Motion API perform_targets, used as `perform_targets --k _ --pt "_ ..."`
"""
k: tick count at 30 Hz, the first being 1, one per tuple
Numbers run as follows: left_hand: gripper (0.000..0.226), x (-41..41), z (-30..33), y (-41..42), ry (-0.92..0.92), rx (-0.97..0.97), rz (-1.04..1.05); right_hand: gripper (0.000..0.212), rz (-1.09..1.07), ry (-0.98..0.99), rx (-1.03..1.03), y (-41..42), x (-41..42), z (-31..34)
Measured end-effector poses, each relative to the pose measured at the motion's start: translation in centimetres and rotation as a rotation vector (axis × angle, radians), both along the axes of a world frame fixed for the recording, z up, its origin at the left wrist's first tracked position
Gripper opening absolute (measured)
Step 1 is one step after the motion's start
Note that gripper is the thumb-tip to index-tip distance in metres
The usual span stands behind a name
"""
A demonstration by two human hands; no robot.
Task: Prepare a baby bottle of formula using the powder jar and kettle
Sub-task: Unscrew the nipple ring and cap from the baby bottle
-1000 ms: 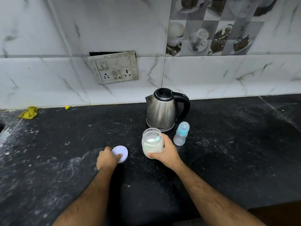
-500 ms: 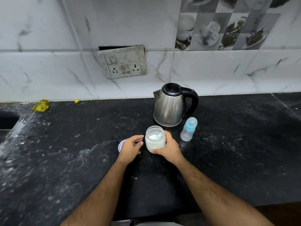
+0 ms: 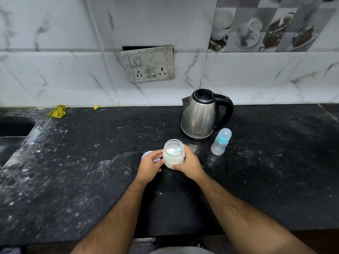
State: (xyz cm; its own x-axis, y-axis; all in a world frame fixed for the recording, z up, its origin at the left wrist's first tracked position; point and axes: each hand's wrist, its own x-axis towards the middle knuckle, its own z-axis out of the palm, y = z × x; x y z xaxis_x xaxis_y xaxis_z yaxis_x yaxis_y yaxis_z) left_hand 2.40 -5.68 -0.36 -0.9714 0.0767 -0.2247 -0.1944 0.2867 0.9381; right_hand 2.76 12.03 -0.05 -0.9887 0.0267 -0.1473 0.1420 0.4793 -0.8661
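Observation:
The clear powder jar [image 3: 173,156] stands lidless on the black counter [image 3: 73,171], holding white powder and a pale blue scoop [image 3: 177,149]. My right hand [image 3: 189,163] grips the jar from its right side. My left hand [image 3: 150,165] touches the jar's left side with thumb and fingers curved toward it. The jar's white lid [image 3: 147,154] lies flat just behind my left hand, mostly hidden. A steel kettle [image 3: 200,114] with a black handle stands behind the jar. A capped baby bottle [image 3: 221,142] with a blue collar stands to its right.
A wall socket panel [image 3: 147,64] sits on the tiled wall above the counter. A yellow cloth [image 3: 57,111] and a small yellow scrap [image 3: 96,107] lie at the back left. A sink edge [image 3: 16,125] opens at the far left. White powder dusts the counter.
My left hand left the lid on the counter and came right to the jar's side. My right hand kept its grip on the jar. The camera tilted, shifting the view.

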Motion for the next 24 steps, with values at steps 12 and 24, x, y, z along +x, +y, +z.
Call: perform_targets --k 12,24 --pt "0.013 5.2 -1.7 2.8 0.153 -0.011 0.154 0.065 -0.169 0.06 0.126 3.6 2.1 -0.8" --pt "0.019 3.0 -0.2 13.9 0.112 0.017 -0.148 0.007 -0.461 0.062 0.136 14.0 4.4 0.0"
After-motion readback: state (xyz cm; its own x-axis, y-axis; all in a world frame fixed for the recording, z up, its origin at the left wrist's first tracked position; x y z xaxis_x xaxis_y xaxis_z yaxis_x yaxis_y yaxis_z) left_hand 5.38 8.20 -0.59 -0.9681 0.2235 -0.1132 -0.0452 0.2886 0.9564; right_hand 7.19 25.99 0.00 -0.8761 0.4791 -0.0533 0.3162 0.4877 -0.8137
